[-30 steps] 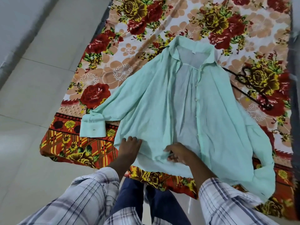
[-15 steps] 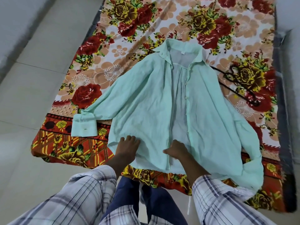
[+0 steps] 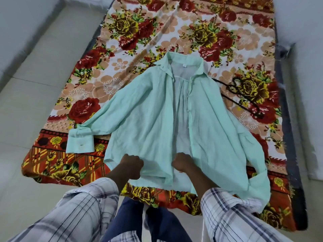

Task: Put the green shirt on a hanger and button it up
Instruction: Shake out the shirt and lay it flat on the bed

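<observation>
The green shirt (image 3: 152, 119) lies spread out face up on a floral bedsheet, collar at the far end, front open and unbuttoned. My left hand (image 3: 131, 163) is clenched on the shirt's left front panel near the hem. My right hand (image 3: 182, 162) is clenched on the right front panel near the hem, beside the button placket. A thin black hanger (image 3: 244, 100) rests on the sheet to the right of the shirt's shoulder, partly under the sleeve.
The floral bedsheet (image 3: 139, 41) covers a low mattress whose dark edge (image 3: 288, 137) runs along the right. Pale floor tiles (image 3: 35, 84) lie to the left. My checked sleeves and blue trousers (image 3: 157, 222) fill the bottom.
Both hands went from resting flat on the hem to closed fists gripping the two front panels. The view shifted so the shirt sits a little more central.
</observation>
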